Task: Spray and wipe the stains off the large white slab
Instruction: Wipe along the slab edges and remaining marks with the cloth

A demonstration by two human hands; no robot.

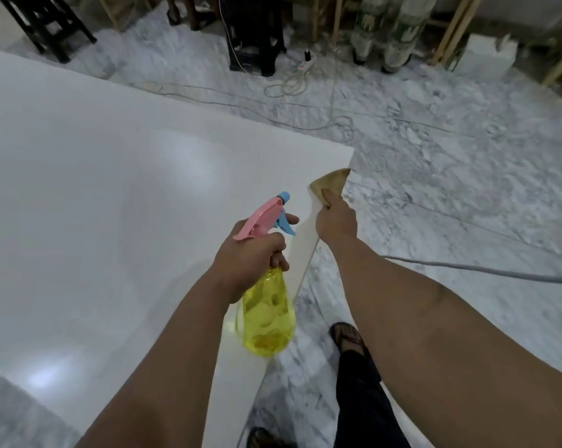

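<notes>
The large white slab (pixel 95 195) fills the left and centre of the head view, its right edge running diagonally to a corner at upper right. My left hand (pixel 257 257) grips a spray bottle (pixel 268 318) with a yellow see-through body, pink head and blue nozzle, held over the slab's right edge with the nozzle pointing forward. My right hand (pixel 336 221) presses a tan cloth (pixel 331 182) on the slab's right edge, just below the corner. No stains show on the glossy surface from here.
Grey-veined marble floor (pixel 450 176) lies right of and beyond the slab. Cables and a power strip (pixel 305 64) trail across it. Black stools (pixel 257 37), wooden frames and wrapped rolls (pixel 399 30) stand at the back. My sandalled feet (pixel 349 337) are beside the slab's edge.
</notes>
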